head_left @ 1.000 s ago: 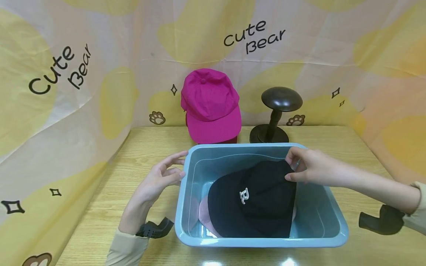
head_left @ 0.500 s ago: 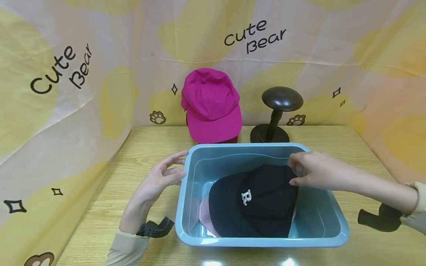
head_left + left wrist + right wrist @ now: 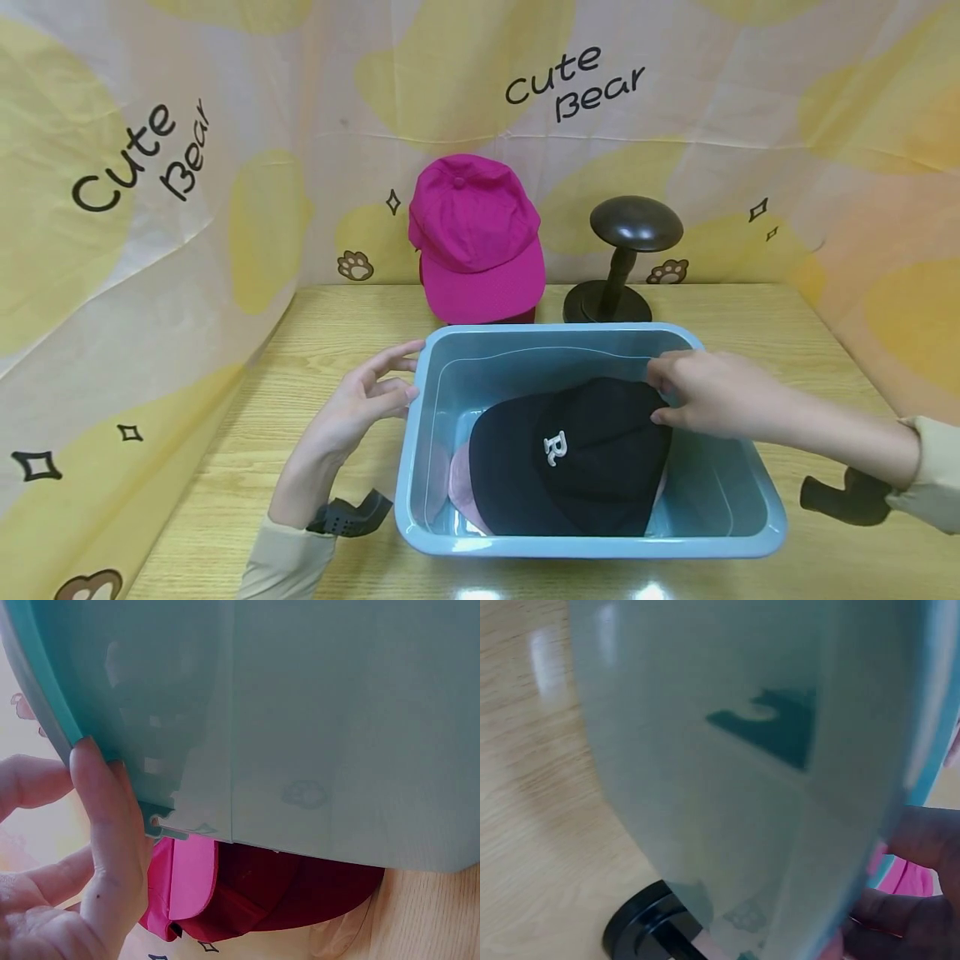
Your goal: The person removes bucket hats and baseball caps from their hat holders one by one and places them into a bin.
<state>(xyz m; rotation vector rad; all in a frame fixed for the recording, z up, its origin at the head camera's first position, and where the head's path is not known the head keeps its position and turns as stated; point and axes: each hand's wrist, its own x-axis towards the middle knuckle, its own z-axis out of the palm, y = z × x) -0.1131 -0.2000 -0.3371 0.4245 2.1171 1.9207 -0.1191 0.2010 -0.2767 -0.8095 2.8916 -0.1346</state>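
A black baseball cap (image 3: 592, 467) with a white R-like emblem lies in the light blue plastic tub (image 3: 588, 546), brim to the left. Beneath it, part of a pale pink item (image 3: 465, 492) shows. My right hand (image 3: 708, 396) reaches over the tub's right side and pinches the back edge of the black cap between thumb and fingers. At the left rim, my left hand (image 3: 367, 400) touches the tub with loosely bent fingers; the left wrist view shows its thumb (image 3: 97, 769) against the tub's outer wall.
Behind the tub, a magenta cap (image 3: 476, 225) sits raised, with dark red fabric (image 3: 300, 892) under it. To its right stands a dark mushroom-shaped hat stand (image 3: 622, 258). A printed cloth (image 3: 450, 83) hangs behind and beside the wooden table (image 3: 337, 317).
My right hand has moved down and slightly right, and the back of the black cap has sunk lower into the tub. The left hand has stayed at the rim.
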